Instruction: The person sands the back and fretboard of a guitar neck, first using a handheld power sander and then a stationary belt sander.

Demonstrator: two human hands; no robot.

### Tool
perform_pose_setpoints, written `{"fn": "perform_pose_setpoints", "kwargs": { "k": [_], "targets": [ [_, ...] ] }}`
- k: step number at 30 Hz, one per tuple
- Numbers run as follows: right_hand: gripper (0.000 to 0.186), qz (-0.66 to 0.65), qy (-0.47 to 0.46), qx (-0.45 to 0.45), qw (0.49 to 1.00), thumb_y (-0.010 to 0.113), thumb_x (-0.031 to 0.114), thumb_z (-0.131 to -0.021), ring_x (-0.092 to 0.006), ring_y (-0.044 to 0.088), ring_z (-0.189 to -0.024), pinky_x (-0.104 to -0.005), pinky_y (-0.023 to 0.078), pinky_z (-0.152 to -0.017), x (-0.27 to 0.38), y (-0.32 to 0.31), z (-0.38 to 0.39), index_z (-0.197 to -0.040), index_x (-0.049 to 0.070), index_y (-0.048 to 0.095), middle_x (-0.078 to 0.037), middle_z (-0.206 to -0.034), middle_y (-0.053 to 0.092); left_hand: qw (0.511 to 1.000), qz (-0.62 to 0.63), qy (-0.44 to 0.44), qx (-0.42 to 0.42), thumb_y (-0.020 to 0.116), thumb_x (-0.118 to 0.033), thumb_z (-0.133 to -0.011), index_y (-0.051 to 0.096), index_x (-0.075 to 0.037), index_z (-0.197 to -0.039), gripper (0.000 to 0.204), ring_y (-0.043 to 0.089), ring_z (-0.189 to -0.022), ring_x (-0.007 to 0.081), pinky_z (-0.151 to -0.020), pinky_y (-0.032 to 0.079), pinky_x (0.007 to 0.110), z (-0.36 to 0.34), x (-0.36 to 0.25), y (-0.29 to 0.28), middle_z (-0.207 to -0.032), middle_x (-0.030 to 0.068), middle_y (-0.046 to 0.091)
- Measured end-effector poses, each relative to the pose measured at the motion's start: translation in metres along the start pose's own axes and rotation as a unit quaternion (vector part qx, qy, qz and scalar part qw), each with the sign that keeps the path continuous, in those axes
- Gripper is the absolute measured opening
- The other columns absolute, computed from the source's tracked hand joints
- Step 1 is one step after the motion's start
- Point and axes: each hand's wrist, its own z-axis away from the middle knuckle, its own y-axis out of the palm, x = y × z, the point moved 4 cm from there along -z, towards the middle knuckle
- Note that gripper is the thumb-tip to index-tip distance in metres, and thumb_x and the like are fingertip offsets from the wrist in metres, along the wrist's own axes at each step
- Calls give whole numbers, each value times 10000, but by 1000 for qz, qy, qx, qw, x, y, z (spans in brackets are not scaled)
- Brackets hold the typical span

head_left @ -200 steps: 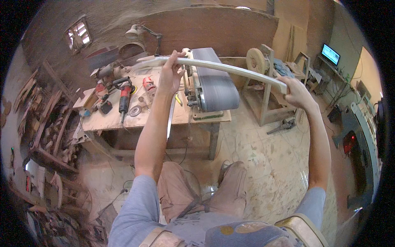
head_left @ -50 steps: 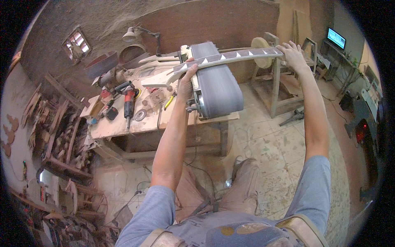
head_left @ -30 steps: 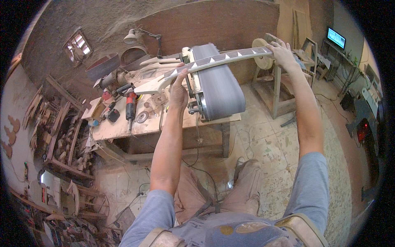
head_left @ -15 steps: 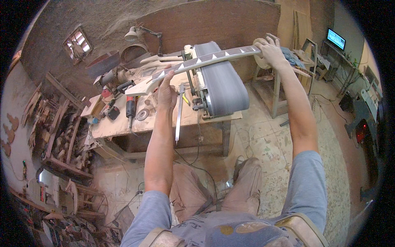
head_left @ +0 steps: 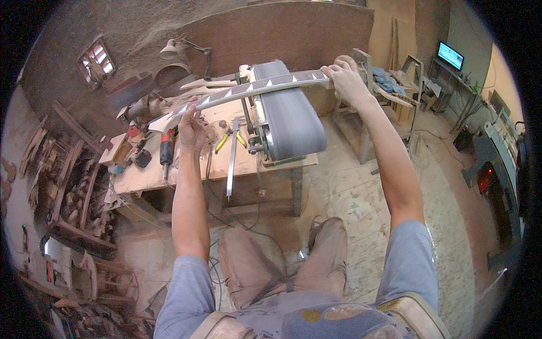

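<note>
A guitar neck (head_left: 247, 90) with a dark fingerboard and pale triangular inlays lies across the grey belt of a belt sander (head_left: 293, 125). The belt looks smeared, as if running. My left hand (head_left: 192, 129) is closed round the neck near its pale, wider end, left of the sander. My right hand (head_left: 348, 85) grips the opposite end, beyond the belt's right edge, with its fingers curled over it. The neck's underside, against the belt, is hidden.
On the wooden bench (head_left: 138, 179) lie yellow-handled pliers (head_left: 230, 138), a steel caliper-like tool (head_left: 232, 164) and a red power tool (head_left: 166, 148). A desk lamp (head_left: 169, 51) stands behind. A wooden stand (head_left: 361, 121) is at right; cables trail on the floor.
Both hands and the guitar neck have shifted left across the sander belt. The whole view has shifted slightly too, and more of the pliers now shows beside my left hand.
</note>
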Motion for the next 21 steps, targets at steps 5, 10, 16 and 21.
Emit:
{"fn": "perform_pose_setpoints", "kwargs": {
  "k": [5, 10, 16, 21],
  "targets": [
    [667, -26, 37, -17, 999, 731, 7, -733, -323, 460, -1355, -516, 328, -1148, -24, -9, 23, -1363, 128, 549, -92, -1357, 604, 999, 14, 4, 35, 683, -218, -910, 571, -18, -1297, 449, 522, -1252, 213, -1099, 373, 325, -14, 28, 11, -1272, 74, 619],
    [694, 45, 61, 28, 997, 771, 95, -745, -341, 446, -1361, -502, 337, -1138, -81, -14, 58, -1395, 153, 535, -86, -1397, 581, 999, -6, -1, 35, 719, -158, -860, 589, -42, -1271, 447, 520, -1221, 200, -1116, 344, 372, -7, 67, 81, -1240, 88, 596],
    [637, 100, 83, 43, 991, 786, 211, -785, -371, 433, -1372, -503, 326, -1142, -138, -12, 77, -1378, 158, 560, -67, -1427, 565, 993, 57, -90, 54, 750, -186, -845, 549, -41, -1294, 512, 576, -1139, 243, -976, 511, 400, 25, 80, 151, -1226, 155, 584],
    [525, 87, 89, 58, 991, 658, 187, -901, -350, 415, -1403, -620, 273, -1162, -113, -5, 49, -1410, 212, 533, -27, -1449, 552, 996, 46, -54, 48, 752, -181, -847, 587, -52, -1276, 477, 566, -1163, 232, -1038, 441, 373, 21, 72, 123, -1233, 132, 610]
  ]
}}
